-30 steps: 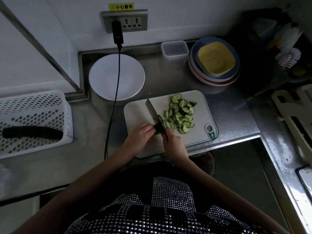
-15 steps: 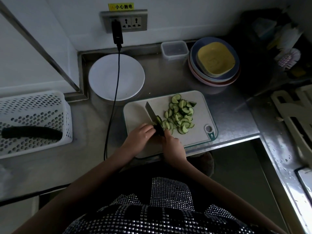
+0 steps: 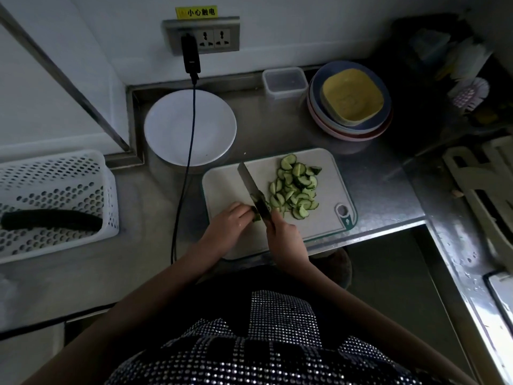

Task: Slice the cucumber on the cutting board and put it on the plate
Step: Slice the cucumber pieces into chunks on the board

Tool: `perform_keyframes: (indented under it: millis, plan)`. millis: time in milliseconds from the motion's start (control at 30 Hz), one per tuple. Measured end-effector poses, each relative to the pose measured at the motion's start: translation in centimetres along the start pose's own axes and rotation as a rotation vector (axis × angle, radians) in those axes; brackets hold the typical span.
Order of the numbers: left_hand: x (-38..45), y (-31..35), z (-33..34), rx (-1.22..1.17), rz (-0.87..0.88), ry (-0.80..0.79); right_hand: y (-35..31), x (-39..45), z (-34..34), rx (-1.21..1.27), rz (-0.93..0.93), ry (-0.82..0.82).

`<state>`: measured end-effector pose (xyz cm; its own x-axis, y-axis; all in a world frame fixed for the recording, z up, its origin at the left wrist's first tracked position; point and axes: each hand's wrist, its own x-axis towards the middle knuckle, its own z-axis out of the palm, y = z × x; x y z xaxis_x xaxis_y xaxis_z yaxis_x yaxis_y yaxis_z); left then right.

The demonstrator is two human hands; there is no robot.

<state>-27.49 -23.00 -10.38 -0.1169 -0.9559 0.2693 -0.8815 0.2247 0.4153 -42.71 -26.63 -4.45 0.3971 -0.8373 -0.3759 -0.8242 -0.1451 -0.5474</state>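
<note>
A: Hands?
B: Right hand (image 3: 286, 237) wrapped round the handle of a steel-bladed kitchen knife (image 3: 251, 187), blade angled away and to the left across the board. Left hand (image 3: 229, 222) just left of the blade, fingers curled down onto the dark green cucumber end piece (image 3: 256, 216), pinning it to the board.
A: Where's the stub against the knife?
B: Touching the blade's left face, right at the left fingertips. Mostly hidden by hand and knife, only a bit of green shows.
A: Cut pieces?
B: Pile of pale green half-moon cucumber slices (image 3: 295, 187) beyond the right hand, on the right side of the blade, all on the light grey rounded plastic cutting board (image 3: 322, 226). Some overlap, can't count.
A: Plate?
B: Round white plate (image 3: 169, 129) on the steel desk (image 3: 374, 187), beyond the left hand and to its left, just beside the board's far left corner. A black cable (image 3: 186, 173) hangs across it from a black plug in the wall socket (image 3: 201, 36).
A: Other stuff?
B: White perforated plastic basket (image 3: 55, 173) far left of the left hand with a whole dark cucumber (image 3: 51, 219) lying in it. Beyond the right hand: clear lidded plastic box (image 3: 285, 81), and a stack of round plates with a yellow square dish (image 3: 352, 97) on top.
</note>
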Motion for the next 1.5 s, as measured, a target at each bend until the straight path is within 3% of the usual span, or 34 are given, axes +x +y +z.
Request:
perform_keyframes:
  millis: [600, 867, 1133, 1500]
  plan:
    - [0.1, 0.0, 0.0, 0.012, 0.001, 0.018, 0.4, 0.3, 0.5, -0.088, 0.028, -0.089]
    - [-0.2, -0.6, 0.1, 0.061, 0.109, 0.030, 1.5, 0.7, -1.0, -0.066, 0.127, 0.052]
    - [-0.3, -0.8, 0.3, 0.083, 0.112, 0.000, 0.1, -0.3, -1.2, 0.041, 0.015, 0.050]
    - [-0.3, -0.6, -0.4, 0.048, 0.076, 0.011, -0.5, -0.6, -0.3, 0.021, 0.031, -0.009]
